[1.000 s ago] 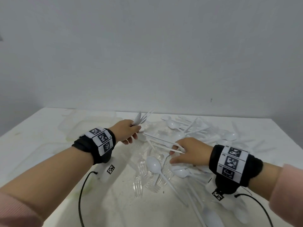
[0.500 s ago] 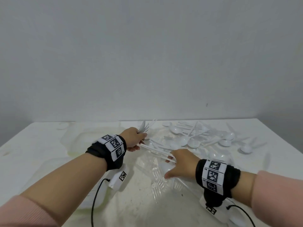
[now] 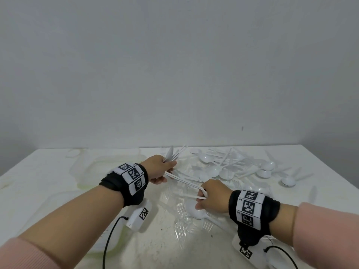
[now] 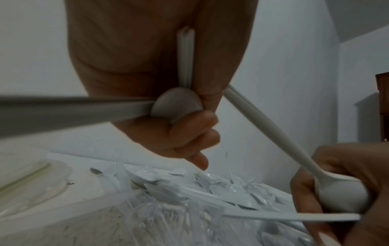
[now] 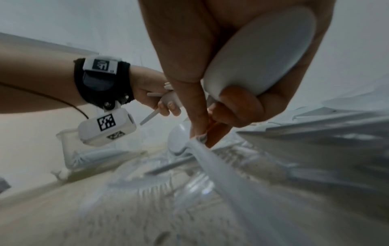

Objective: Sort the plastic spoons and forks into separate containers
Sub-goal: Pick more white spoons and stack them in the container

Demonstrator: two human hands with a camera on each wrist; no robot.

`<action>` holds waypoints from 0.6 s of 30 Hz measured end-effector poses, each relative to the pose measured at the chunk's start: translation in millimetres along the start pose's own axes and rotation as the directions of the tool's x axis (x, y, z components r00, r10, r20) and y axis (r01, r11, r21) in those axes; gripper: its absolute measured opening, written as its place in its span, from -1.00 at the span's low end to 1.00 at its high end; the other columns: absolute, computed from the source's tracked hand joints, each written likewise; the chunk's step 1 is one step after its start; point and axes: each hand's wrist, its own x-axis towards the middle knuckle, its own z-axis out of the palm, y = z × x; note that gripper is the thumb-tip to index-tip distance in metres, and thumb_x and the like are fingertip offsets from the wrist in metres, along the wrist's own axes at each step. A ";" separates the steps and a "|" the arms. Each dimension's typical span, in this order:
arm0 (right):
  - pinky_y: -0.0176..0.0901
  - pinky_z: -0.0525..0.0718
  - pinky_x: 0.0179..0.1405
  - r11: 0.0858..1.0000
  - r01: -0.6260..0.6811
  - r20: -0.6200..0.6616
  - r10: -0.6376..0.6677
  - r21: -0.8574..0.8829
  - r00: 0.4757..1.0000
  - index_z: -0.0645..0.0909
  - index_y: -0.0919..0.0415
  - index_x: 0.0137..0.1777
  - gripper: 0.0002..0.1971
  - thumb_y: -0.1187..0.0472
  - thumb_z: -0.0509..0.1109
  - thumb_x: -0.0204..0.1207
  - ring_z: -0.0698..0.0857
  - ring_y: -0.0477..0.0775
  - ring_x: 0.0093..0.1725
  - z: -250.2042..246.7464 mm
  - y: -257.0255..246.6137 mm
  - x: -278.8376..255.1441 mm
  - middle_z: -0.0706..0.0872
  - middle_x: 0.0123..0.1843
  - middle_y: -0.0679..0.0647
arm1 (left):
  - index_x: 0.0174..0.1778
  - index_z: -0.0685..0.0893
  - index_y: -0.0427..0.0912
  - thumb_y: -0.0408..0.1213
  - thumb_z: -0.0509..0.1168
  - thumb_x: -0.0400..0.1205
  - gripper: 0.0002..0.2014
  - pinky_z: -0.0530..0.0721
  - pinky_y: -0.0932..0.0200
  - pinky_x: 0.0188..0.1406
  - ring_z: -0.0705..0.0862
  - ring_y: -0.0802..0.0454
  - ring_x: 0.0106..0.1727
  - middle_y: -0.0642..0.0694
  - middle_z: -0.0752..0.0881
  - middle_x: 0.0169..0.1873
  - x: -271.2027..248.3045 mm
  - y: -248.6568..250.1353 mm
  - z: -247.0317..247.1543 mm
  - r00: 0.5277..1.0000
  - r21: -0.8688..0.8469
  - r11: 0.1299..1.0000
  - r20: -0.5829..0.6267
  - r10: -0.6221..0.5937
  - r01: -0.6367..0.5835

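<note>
From the head view, the left hand point(image 3: 158, 168) is gripping a bunch of spoons point(image 3: 172, 155), probably collecting them for one container point(image 3: 108, 164) at far left. The pile point(image 3: 233, 167) is lying at right.

In the left wrist view, its fingers point(image 4: 189, 133) are curling round at least three spoons.

In the right wrist view, the right hand point(image 5: 231, 66) is palming one spoon point(image 5: 263, 55) while pinching another.

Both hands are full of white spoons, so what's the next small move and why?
Probably carry the spoons to one container at the left. The left hand grips a bunch, the right hand holds more, and clear forks remain on the table.
</note>
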 end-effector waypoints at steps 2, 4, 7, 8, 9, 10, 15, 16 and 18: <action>-0.27 0.58 -0.20 1.000 0.001 0.006 -0.001 0.028 1.000 0.61 0.14 -0.31 -0.79 0.13 0.59 0.40 0.68 0.03 -0.18 -6.9 1.4 0.0 0.68 -0.27 0.03 | -0.11 0.63 -0.22 -0.06 0.19 0.75 -0.69 0.49 0.35 -0.69 0.60 0.16 -0.59 -0.13 0.73 -0.23 -1.0 1.2 1.2 1.000 -0.034 0.999 -0.018 -0.006 0.005; -0.38 0.56 -0.32 0.997 0.000 -0.005 0.001 0.076 1.000 0.63 0.19 -0.26 -0.81 0.15 0.59 0.40 0.67 -0.04 -0.26 -13.9 6.4 -0.7 0.67 -0.31 -0.01 | -0.02 0.63 -0.24 -0.10 0.17 0.76 -0.73 0.47 0.36 -0.69 0.57 0.13 -0.57 -0.10 0.78 -0.25 -2.6 2.7 2.2 0.999 -0.095 0.995 -0.032 -0.020 0.017; -0.49 0.44 -0.56 0.980 -0.029 -0.023 0.034 0.195 0.999 0.61 0.17 -0.20 -0.82 0.19 0.59 0.41 0.55 -0.19 -0.43 -24.0 15.5 -2.8 0.59 -0.38 -0.11 | -0.01 0.62 -0.25 -0.12 0.16 0.77 -0.73 0.49 0.36 -0.67 0.57 0.13 -0.55 -0.10 0.79 -0.22 -2.7 2.7 0.8 0.998 -0.117 0.993 -0.062 -0.030 0.022; -0.46 0.46 -0.56 0.972 -0.038 -0.026 0.045 0.233 0.999 0.62 0.18 -0.19 -0.82 0.20 0.59 0.41 0.55 -0.18 -0.45 -27.8 19.0 -4.0 0.60 -0.39 -0.09 | -0.03 0.61 -0.25 -0.11 0.17 0.77 -0.73 0.49 0.36 -0.67 0.57 0.13 -0.55 -0.10 0.79 -0.22 -2.0 2.0 0.7 0.997 -0.117 0.993 -0.069 -0.035 0.027; -0.41 0.50 -0.55 0.962 -0.046 -0.029 0.056 0.268 0.998 0.62 0.18 -0.21 -0.83 0.22 0.59 0.40 0.56 -0.16 -0.46 -32.0 22.1 -5.3 0.61 -0.39 -0.05 | -0.05 0.62 -0.26 -0.11 0.17 0.76 -0.72 0.50 0.36 -0.67 0.57 0.13 -0.56 -0.10 0.79 -0.23 -1.5 1.3 1.4 0.997 -0.117 0.993 -0.073 -0.040 0.032; -0.35 0.53 -0.54 0.952 -0.051 -0.037 0.065 0.303 0.997 0.62 0.18 -0.23 -0.83 0.23 0.59 0.40 0.57 -0.13 -0.48 -36.5 25.3 -6.8 0.61 -0.40 -0.02 | -0.07 0.62 -0.26 -0.12 0.17 0.77 -0.72 0.52 0.35 -0.66 0.58 0.13 -0.56 -0.10 0.79 -0.25 -0.5 0.7 2.5 0.996 -0.115 0.993 -0.074 -0.045 0.037; -0.25 0.50 -0.59 0.883 -0.043 -0.121 0.112 0.467 0.986 0.62 0.23 -0.30 -0.83 0.30 0.58 0.40 0.51 -0.01 -0.52 -65.0 43.2 -12.3 0.58 -0.43 0.09 | -0.15 0.60 -0.22 -0.16 0.12 0.78 -0.72 0.62 0.35 -0.53 0.63 0.14 -0.48 -0.05 0.74 -0.35 8.8 7.1 19.2 0.999 0.013 1.000 -0.048 -0.013 0.014; -0.25 0.49 -0.59 0.876 -0.034 -0.142 0.116 0.481 0.983 0.61 0.22 -0.31 -0.82 0.31 0.58 0.40 0.51 0.00 -0.51 -72.6 47.5 -13.1 0.57 -0.43 0.09 | -0.17 0.59 -0.20 -0.17 0.11 0.78 -0.72 0.59 0.37 -0.53 0.61 0.14 -0.48 -0.03 0.74 -0.35 11.5 10.6 23.1 0.999 0.062 0.998 -0.035 0.006 -0.004; -0.24 0.47 -0.59 0.864 -0.023 -0.187 0.135 0.504 0.973 0.60 0.22 -0.33 -0.80 0.33 0.58 0.39 0.50 -0.01 -0.51 -88.2 57.3 -14.8 0.56 -0.46 0.07 | -0.15 0.57 -0.19 -0.18 0.12 0.78 -0.75 0.52 0.37 -0.54 0.56 0.14 -0.47 0.00 0.75 -0.32 18.5 17.8 30.9 0.999 0.120 0.992 0.011 0.039 -0.040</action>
